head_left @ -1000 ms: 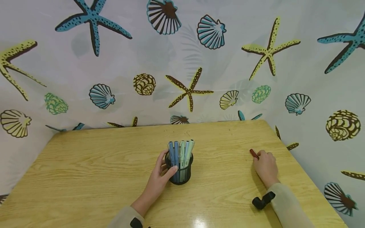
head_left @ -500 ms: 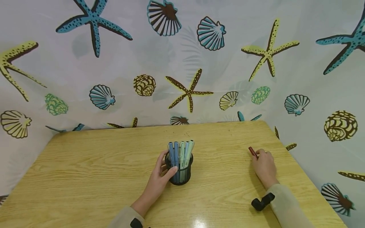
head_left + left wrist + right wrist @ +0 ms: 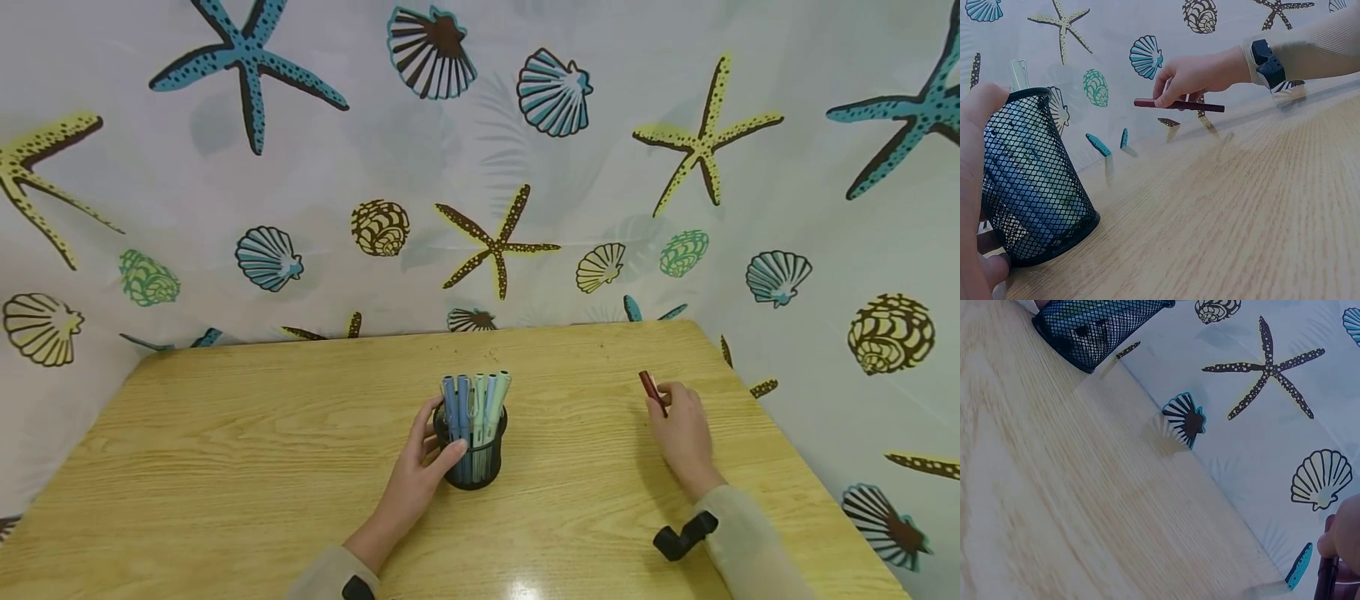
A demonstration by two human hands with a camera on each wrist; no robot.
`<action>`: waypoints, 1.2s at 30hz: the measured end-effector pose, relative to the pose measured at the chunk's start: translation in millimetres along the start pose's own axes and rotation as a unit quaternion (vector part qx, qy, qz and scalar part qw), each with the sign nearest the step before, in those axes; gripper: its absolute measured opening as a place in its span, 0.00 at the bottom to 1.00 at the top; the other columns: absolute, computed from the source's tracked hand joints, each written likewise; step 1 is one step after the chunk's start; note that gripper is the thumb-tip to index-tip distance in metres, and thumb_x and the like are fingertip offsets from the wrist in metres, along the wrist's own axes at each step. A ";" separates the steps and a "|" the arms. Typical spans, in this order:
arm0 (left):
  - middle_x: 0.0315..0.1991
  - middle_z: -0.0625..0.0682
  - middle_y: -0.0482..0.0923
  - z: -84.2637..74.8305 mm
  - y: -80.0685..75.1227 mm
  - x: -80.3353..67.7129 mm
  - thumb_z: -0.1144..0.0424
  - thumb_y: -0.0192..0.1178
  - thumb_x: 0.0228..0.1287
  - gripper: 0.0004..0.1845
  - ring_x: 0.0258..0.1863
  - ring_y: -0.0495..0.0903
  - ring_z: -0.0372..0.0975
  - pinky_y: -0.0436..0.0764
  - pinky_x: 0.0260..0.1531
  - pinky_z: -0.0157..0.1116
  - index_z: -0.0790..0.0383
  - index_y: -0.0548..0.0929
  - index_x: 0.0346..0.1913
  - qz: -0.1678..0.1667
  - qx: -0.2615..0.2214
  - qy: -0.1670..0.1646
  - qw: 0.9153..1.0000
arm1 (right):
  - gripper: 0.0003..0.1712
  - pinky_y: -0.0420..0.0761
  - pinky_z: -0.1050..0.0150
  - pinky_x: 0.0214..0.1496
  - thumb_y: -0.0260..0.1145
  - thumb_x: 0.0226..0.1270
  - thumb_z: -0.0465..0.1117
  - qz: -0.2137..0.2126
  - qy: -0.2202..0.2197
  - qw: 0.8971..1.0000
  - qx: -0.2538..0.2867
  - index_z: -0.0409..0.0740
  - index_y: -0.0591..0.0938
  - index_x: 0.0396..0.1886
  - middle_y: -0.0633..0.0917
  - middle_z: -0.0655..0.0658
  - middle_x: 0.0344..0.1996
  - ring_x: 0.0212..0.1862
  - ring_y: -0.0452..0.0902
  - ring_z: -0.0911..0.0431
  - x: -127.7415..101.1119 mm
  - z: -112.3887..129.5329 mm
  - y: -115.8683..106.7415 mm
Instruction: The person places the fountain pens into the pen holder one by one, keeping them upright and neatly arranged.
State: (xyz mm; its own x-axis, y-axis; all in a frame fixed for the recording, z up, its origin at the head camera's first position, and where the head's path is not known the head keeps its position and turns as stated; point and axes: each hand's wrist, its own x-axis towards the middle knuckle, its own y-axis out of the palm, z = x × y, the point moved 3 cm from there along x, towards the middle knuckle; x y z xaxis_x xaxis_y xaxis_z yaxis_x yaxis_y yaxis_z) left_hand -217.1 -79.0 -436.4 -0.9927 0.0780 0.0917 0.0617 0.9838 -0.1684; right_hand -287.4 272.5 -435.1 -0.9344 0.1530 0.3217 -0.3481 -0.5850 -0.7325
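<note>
A black mesh pen holder (image 3: pixel 491 467) stands on the wooden table, with several blue and pale green pens (image 3: pixel 480 408) upright in it. My left hand (image 3: pixel 420 467) grips the holder from its left side, thumb across the front; the far fingers are partly hidden behind it. To the right, my right hand (image 3: pixel 682 429) pinches a dark red pen (image 3: pixel 652 390) between thumb and fingers. In the left wrist view the red pen (image 3: pixel 1179 105) is held level above the table, apart from the holder. Only part of the right hand (image 3: pixel 1344 540) shows in the right wrist view.
The wooden table (image 3: pixel 247 433) reaches back to a white cloth (image 3: pixel 315 158) printed with shells and starfish, which also rises along both sides. Each wrist carries a black camera mount, such as the right one (image 3: pixel 685 536).
My right hand has moved left and a little away from me, carrying the red pen, which now stands more steeply in the head view. The left hand stays on the pen holder.
</note>
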 end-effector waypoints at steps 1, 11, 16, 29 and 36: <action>0.58 0.63 0.64 0.3 0.0 0.1 0.56 0.58 0.65 0.36 0.57 0.68 0.56 0.69 0.52 0.53 0.43 0.52 0.71 0.000 0.000 0.000 1.000 | 0.17 0.72 0.53 0.34 0.59 0.67 0.38 -0.003 -0.002 1.000 0.006 0.31 0.75 0.50 0.76 0.35 0.37 0.37 0.72 0.45 -0.2 1.4 0.4; 0.59 0.64 0.63 1.5 -0.1 0.1 0.56 0.58 0.65 0.36 0.57 0.68 0.56 0.70 0.52 0.52 0.42 0.52 0.71 0.002 -0.005 -0.002 1.000 | 0.18 0.73 0.57 0.32 0.59 0.67 0.36 -0.008 -0.016 0.998 0.061 0.33 0.73 0.54 0.76 0.37 0.38 0.34 0.73 0.48 -2.8 16.4 1.6; 0.58 0.63 0.63 1.9 -0.4 1.0 0.55 0.58 0.65 0.36 0.57 0.68 0.56 0.70 0.52 0.52 0.42 0.52 0.71 0.005 -0.006 0.003 1.000 | 0.19 0.74 0.58 0.31 0.60 0.66 0.36 -0.006 -0.021 0.995 0.097 0.35 0.74 0.55 0.77 0.38 0.38 0.33 0.74 0.49 -5.6 28.6 -0.5; 0.58 0.63 0.63 2.0 -0.5 0.9 0.56 0.58 0.65 0.36 0.57 0.68 0.56 0.69 0.53 0.52 0.43 0.52 0.71 0.007 -0.008 0.007 1.000 | 0.19 0.76 0.59 0.29 0.63 0.64 0.37 0.010 -0.041 0.986 0.161 0.39 0.75 0.54 0.78 0.41 0.36 0.34 0.76 0.49 -12.5 61.6 -8.0; 0.58 0.64 0.63 2.5 -0.5 0.4 0.56 0.58 0.65 0.36 0.57 0.67 0.56 0.69 0.52 0.52 0.43 0.52 0.71 0.007 -0.010 0.008 1.000 | 0.19 0.78 0.61 0.27 0.64 0.63 0.38 0.016 -0.039 0.980 0.192 0.41 0.75 0.53 0.78 0.42 0.37 0.35 0.76 0.50 -15.8 74.9 -8.5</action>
State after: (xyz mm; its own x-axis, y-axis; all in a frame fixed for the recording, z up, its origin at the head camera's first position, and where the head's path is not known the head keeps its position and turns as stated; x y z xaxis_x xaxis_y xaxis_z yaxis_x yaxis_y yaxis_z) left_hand -217.8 -79.9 -438.7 -0.9899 0.0943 0.1059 0.0778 0.9856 -0.1502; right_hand -264.0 215.4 -389.1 -0.9309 0.0767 0.3572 -0.2495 -0.8476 -0.4683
